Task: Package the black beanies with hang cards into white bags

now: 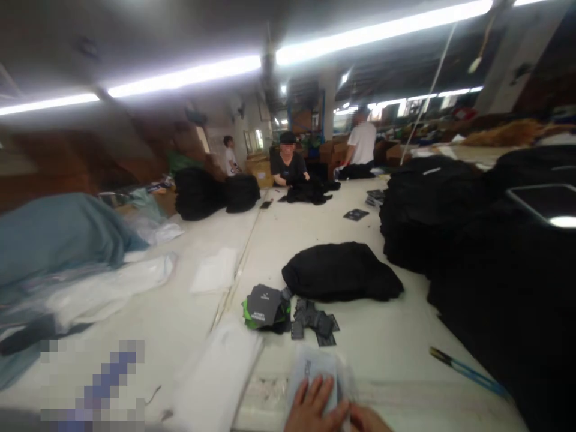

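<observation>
My left hand [315, 407] lies flat with its fingers spread on a clear plastic bag [346, 372] at the bottom of the view. Inside the bag shows a pale blue-grey piece [310, 365] with dark lettering. Low beside it, my right hand [368, 418] is partly cut off by the frame; its fingers look closed on the bag's edge. Just beyond lie a stack of dark printed cards [265, 307], with green edges showing, and a scatter of small black tags [312, 319]. Behind these rests a folded black garment [342, 271].
Black garments [432, 210] pile up high along the right. A slim blue tool [470, 372] lies by them. White plastic bags [216, 375] and grey-blue fabric [67, 234] cover the left. Across the table a person [288, 165] handles black cloth; two others stand farther back.
</observation>
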Demonstrator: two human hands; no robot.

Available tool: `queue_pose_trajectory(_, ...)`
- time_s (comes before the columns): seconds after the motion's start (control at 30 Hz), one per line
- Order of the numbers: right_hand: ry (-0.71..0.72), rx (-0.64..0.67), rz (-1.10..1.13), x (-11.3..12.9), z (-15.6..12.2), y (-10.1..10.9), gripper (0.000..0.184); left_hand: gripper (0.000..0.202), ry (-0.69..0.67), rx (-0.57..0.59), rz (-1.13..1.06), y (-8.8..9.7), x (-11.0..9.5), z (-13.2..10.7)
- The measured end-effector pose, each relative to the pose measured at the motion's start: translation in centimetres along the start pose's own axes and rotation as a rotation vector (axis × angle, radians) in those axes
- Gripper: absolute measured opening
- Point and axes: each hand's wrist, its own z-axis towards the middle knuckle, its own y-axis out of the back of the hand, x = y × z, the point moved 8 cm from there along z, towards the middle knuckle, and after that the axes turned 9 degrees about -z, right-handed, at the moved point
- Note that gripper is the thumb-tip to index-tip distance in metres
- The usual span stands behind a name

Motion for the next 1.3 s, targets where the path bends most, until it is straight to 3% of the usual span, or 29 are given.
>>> queue_pose_trajectory(0.03,-0.058,-0.013,0.024,-1.0,-0.2,0.8,0.014,0.055,0.012,0.009,-0.026,0.8,-1.0,-0.5)
queue_pose_trajectory(0.13,-0.322,-0.362,0.171,-4.3,-1.3,5.5,0.008,0.044,0.091,0.069,-0.084,3.9,-3.0,-0.6)
queue_pose_trajectory(0.23,-0.358,-0.324,0.255,-4.5,-0.8,5.7,0.015,0.030,0.143,0.124,-0.156,6.4,-2.5,2.3)
queue_pose_trajectory(0.33,-0.333,-0.276,0.258,-3.7,0.8,4.3,0.020,0.031,0.239,0.061,-0.177,8.0,0.3,6.7)
queue_pose_trajectory(0.43,-0.303,-0.319,0.236,-3.2,2.7,3.7,0.021,0.029,0.293,0.174,-0.166,6.6,2.4,10.1)
queue_pose_trajectory(0.5,-0.297,-0.341,0.219,-3.0,3.6,3.6,0.023,0.023,0.315,0.266,-0.186,4.9,3.0,11.0)
queue_pose_trajectory(0.57,-0.299,-0.338,0.211,-3.0,3.6,3.2,0.024,0.020,0.326,0.272,-0.205,4.1,3.2,11.1)
queue_pose_trajectory(0.67,-0.315,-0.299,0.209,-3.2,1.0,1.0,0.025,0.020,0.366,0.202,-0.222,4.1,3.9,10.6)
queue_pose_trajectory(0.83,-0.342,-0.139,0.180,-4.6,-6.2,-3.8,0.029,0.022,0.486,0.054,-0.233,5.9,4.8,9.4)
queue_pose_trajectory(0.9,-0.304,-0.195,0.123,-4.9,-7.4,-3.1,0.029,0.022,0.538,0.007,-0.235,6.3,3.9,8.8)
queue_pose_trajectory(0.97,-0.235,-0.331,0.102,-4.3,-7.0,-1.0,0.032,0.021,0.549,-0.044,-0.272,6.4,2.3,8.3)
queue_pose_trajectory(1.03,-0.166,-0.398,0.149,-3.1,-6.0,0.7,0.040,0.019,0.473,-0.160,-0.389,6.8,0.6,7.9)
queue_pose_trajectory(1.13,-0.183,-0.249,0.280,-2.6,-6.4,1.8,0.046,0.027,0.385,-0.300,-0.463,7.4,-0.1,6.0)
queue_pose_trajectory(1.23,-0.341,-0.091,0.470,-5.7,-12.4,3.7,0.044,0.033,0.305,-0.108,-0.286,5.6,0.5,4.3)
queue_pose_trajectory(1.3,-0.484,-0.125,0.619,-9.4,-18.9,5.5,0.041,0.037,0.212,0.029,-0.124,4.1,1.2,4.0)
